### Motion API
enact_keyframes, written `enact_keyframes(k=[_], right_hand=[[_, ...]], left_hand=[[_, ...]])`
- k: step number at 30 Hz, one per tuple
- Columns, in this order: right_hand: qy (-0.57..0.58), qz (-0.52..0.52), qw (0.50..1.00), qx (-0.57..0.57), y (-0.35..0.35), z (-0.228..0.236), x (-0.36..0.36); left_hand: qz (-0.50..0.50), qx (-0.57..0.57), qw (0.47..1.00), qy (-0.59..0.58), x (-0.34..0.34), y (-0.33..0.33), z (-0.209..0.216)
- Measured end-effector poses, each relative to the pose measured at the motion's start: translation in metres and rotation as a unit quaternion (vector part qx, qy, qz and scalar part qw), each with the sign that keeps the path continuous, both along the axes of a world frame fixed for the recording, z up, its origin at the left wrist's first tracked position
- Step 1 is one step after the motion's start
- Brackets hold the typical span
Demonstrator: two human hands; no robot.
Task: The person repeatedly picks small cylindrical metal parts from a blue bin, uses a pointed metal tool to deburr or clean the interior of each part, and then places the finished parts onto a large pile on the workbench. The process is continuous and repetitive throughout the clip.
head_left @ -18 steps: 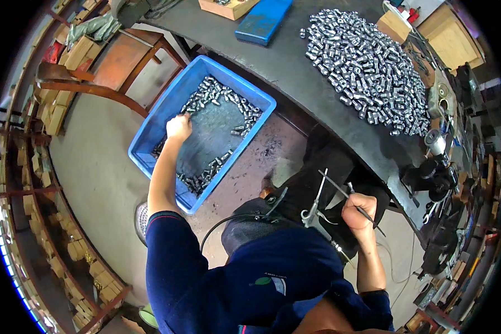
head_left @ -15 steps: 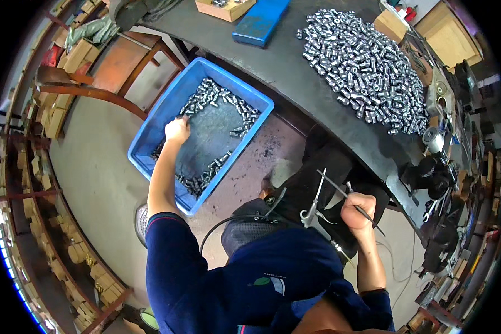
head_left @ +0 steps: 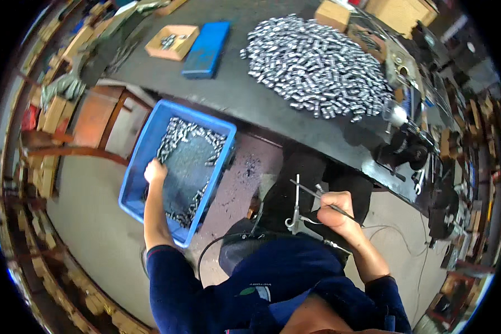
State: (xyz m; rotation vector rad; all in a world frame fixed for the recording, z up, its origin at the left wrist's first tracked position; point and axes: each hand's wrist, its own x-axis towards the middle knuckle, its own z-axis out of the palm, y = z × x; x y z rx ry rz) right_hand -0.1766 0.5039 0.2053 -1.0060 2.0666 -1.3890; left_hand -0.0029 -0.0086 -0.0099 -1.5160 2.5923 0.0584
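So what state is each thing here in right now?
Blue bin: open, on the floor, partly filled with small metal parts.
Left hand: closed, down in the bin.
Right hand: shut on a thin metal rod.
Pile of metal parts: heaped loose on the dark table.

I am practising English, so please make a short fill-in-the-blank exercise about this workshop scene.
1. The left hand reaches into a plastic bin whose colour is ____.
2. The right hand holds a thin metal ____.
3. The big heap of small metal parts lies on the dark ____.
4. The flat blue lid lies beside a small ____ box holding a few parts.

Missing words: blue; rod; workbench; cardboard
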Motion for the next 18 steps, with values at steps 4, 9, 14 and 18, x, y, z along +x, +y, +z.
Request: enact_keyframes(k=[4, 9, 14, 18], right_hand=[[-0.001, 0.002, 1.000, -0.026, 0.004, 0.001, -0.001], [0.011, -0.004, 0.999, -0.037, 0.008, 0.003, 0.000], [-0.005, -0.004, 0.999, -0.054, 0.006, 0.002, 0.003], [0.019, 0.027, 0.997, -0.075, -0.005, 0.014, 0.004]], left_hand=[[0.000, -0.002, 0.999, 0.037, 0.000, 0.005, 0.002], [0.146, 0.381, 0.822, 0.397, 0.004, -0.005, 0.012], [0.052, 0.557, 0.585, 0.587, -0.050, 0.095, 0.112], [-0.018, 0.672, 0.481, 0.563, -0.091, 0.168, 0.155]])
